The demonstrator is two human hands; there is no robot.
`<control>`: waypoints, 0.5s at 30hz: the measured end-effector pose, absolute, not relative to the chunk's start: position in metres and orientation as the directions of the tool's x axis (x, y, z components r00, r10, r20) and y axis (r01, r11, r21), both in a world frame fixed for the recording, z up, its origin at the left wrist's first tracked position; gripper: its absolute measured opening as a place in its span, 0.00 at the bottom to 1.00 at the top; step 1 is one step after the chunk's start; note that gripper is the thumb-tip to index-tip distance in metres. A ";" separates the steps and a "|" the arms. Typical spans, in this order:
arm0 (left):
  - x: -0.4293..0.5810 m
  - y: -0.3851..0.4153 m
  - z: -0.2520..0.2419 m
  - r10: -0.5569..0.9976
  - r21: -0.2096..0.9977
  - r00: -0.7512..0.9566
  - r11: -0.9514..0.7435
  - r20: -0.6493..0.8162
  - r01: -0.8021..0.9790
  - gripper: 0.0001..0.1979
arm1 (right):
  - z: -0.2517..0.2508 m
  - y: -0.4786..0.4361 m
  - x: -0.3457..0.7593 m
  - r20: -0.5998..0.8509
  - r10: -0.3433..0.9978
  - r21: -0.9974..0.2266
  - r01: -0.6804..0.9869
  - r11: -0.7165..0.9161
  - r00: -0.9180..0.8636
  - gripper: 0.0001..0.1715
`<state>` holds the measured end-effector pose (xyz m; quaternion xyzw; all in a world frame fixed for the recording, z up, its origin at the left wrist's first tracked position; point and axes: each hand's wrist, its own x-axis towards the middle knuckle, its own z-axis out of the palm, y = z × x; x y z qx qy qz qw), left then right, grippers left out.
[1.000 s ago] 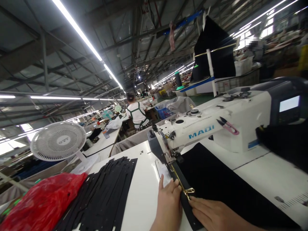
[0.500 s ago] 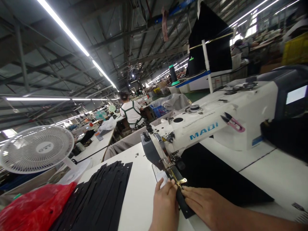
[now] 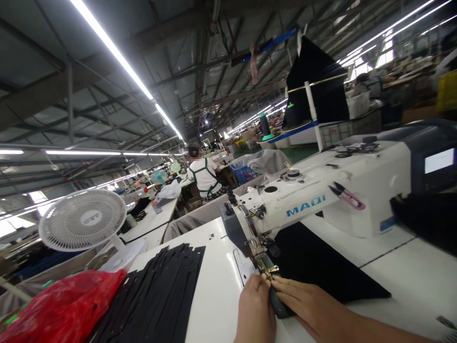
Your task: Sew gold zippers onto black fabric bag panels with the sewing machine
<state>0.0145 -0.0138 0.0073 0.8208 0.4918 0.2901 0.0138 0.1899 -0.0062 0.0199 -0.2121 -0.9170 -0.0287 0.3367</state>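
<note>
A long black fabric strip [image 3: 280, 305] runs up to a brass guide [image 3: 270, 269] below the needle area of a white sewing machine [image 3: 307, 200]. My left hand [image 3: 256, 302] presses on the strip's left side, its fingers bent and close together at the guide. From the right, my right hand [image 3: 303, 300] holds the same strip, fingers together and fingertips just behind the guide. A large black fabric panel [image 3: 321, 262] lies under the machine arm, right of the strip. The needle tip cannot be made out.
A stack of black strips [image 3: 157, 290] lies on the white table [image 3: 214, 281] at left, beside a red plastic bag [image 3: 67, 300] and a white fan [image 3: 85, 220]. Pink thread snips [image 3: 348, 196] rest against the machine. A co-worker [image 3: 204, 174] sits ahead.
The camera view has shifted, so the scene sits lower and further right. The black panel has slid leftward relative to the machine. My left thumb, raised before, no longer shows.
</note>
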 end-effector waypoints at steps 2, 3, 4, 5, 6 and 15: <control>0.015 -0.014 0.009 0.826 0.332 0.327 -0.501 0.459 0.800 0.20 | 0.019 -0.007 0.188 0.613 0.384 -0.119 0.400 0.909 -0.690 0.23; 0.015 -0.014 0.011 0.828 0.342 0.319 -0.497 0.460 0.797 0.19 | 0.020 -0.009 0.188 0.609 0.394 -0.137 0.397 0.907 -0.689 0.24; 0.015 -0.015 0.013 0.829 0.352 0.315 -0.498 0.462 0.793 0.19 | 0.021 -0.010 0.189 0.608 0.410 -0.165 0.397 0.903 -0.680 0.25; 0.015 -0.016 0.015 0.827 0.360 0.317 -0.503 0.464 0.786 0.19 | 0.023 -0.012 0.190 0.608 0.434 -0.203 0.399 0.894 -0.665 0.24; 0.015 -0.018 0.017 0.824 0.364 0.323 -0.511 0.466 0.779 0.19 | 0.026 -0.013 0.192 0.599 0.469 -0.259 0.398 0.880 -0.649 0.24; 0.021 -0.027 0.016 0.864 0.308 0.284 -0.427 0.415 0.850 0.21 | 0.028 0.035 0.174 0.467 0.824 -0.514 0.660 0.548 -0.321 0.06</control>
